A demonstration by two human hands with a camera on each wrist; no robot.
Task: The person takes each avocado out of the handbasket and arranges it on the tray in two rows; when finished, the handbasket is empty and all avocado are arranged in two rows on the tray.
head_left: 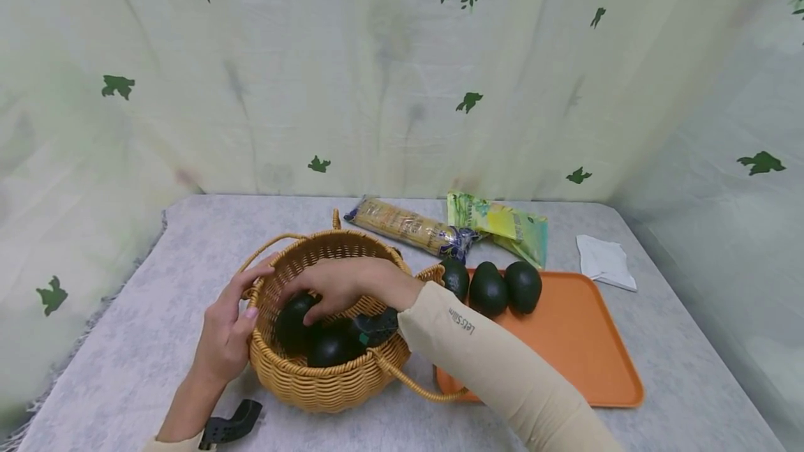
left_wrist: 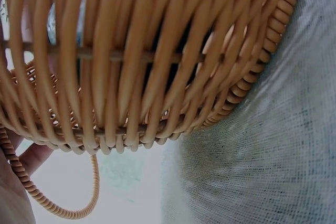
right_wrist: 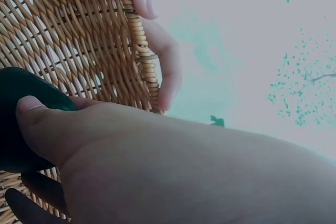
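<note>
A round wicker basket stands on the table, left of centre. My left hand grips its left rim, with thumb and fingertips showing over the edge in the right wrist view. Reaching down into the basket, my right hand holds a dark green avocado near the inner left wall. The right thumb lies over this avocado in the right wrist view; the other fingers are mostly hidden behind it. Another dark avocado lies in the basket's front part. In the left wrist view, woven wicker fills most of the picture.
Three avocados sit at the far left of an orange tray to the right. Behind lie a long pack of noodles and a green-yellow bag. A white packet lies at the right. One basket handle overlaps the tray.
</note>
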